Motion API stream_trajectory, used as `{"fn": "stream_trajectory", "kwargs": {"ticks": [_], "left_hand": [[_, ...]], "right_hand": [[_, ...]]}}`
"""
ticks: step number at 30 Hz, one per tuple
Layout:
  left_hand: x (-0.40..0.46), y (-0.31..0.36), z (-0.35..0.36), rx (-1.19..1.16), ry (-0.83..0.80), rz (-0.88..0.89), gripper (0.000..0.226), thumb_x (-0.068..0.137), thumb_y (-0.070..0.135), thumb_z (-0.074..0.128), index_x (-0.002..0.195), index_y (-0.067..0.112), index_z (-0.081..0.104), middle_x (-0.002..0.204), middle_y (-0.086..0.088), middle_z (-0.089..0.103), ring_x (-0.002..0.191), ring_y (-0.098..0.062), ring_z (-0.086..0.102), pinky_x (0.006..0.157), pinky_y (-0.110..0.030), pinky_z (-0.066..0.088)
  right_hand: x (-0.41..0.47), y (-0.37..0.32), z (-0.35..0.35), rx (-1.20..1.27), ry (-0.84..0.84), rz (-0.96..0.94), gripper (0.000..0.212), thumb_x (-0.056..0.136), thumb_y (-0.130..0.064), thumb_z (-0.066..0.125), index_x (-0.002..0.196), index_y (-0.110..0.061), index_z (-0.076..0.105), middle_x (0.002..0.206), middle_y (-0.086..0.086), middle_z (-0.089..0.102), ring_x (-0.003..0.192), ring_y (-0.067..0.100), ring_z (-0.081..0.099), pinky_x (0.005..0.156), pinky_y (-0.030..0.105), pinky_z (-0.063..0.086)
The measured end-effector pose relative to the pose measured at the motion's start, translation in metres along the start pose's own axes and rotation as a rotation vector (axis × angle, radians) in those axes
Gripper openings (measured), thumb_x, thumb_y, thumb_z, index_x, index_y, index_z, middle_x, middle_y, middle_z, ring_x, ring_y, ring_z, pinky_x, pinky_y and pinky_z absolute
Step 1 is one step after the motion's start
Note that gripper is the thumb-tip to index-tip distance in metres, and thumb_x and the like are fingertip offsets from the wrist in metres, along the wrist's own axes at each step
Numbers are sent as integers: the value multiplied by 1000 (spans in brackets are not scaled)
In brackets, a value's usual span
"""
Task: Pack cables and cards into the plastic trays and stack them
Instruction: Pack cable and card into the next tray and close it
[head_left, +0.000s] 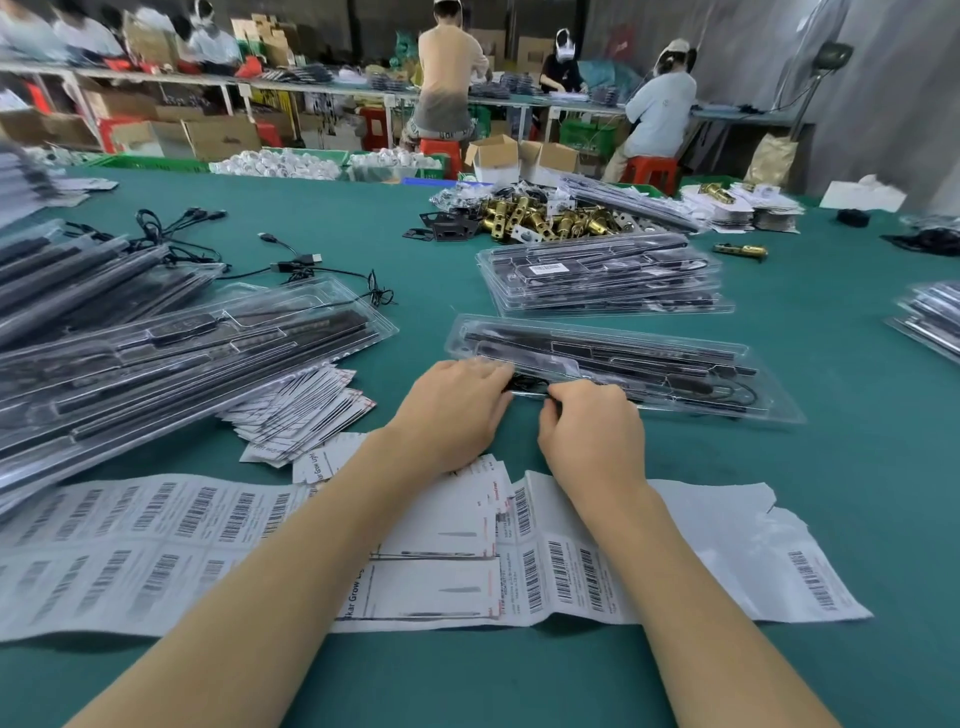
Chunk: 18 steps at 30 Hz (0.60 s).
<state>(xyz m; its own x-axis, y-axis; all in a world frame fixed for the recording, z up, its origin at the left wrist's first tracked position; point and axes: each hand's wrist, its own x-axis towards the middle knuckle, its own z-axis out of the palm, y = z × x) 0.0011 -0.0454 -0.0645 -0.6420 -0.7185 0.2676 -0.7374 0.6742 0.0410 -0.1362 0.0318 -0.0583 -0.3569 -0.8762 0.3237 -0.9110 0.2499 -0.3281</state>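
Observation:
A clear plastic tray (670, 353) holding black bars lies slanted on the green table in front of me. A black cable (530, 385) sits at its near left end, between my hands. My left hand (457, 410) rests on the tray's left corner with fingers curled over the cable. My right hand (592, 421) has its fingers curled at the tray's near edge, pinching the cable. Printed cards (306, 410) lie fanned to the left. A stack of filled trays (602, 283) stands behind.
A big sloping pile of trays (156, 358) fills the left. Loose USB cables (291, 260) lie beyond it. Barcode label sheets (156, 540) spread under my forearms. Brass lock parts (545, 218) are heaped at the back. Several people sit at far benches.

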Motion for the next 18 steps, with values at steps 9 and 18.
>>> {"fn": "stream_trajectory", "kwargs": {"ticks": [9,18], "left_hand": [[1,-1,-6,-218,38,-47,32,104,40,46,132,50,59,126,18,68,116,-17,63,82,-38,54],[0,3,-7,-233,52,-67,34,105,36,45,132,51,60,122,16,70,110,-19,63,81,-38,54]], "right_hand": [[-5,-2,-6,-53,-51,-115,17,99,-21,47,104,-10,59,101,9,66,95,28,60,67,28,31],[-15,-15,-5,-125,-106,-131,38,99,-23,48,136,-15,49,129,3,52,118,25,46,70,28,34]]}}
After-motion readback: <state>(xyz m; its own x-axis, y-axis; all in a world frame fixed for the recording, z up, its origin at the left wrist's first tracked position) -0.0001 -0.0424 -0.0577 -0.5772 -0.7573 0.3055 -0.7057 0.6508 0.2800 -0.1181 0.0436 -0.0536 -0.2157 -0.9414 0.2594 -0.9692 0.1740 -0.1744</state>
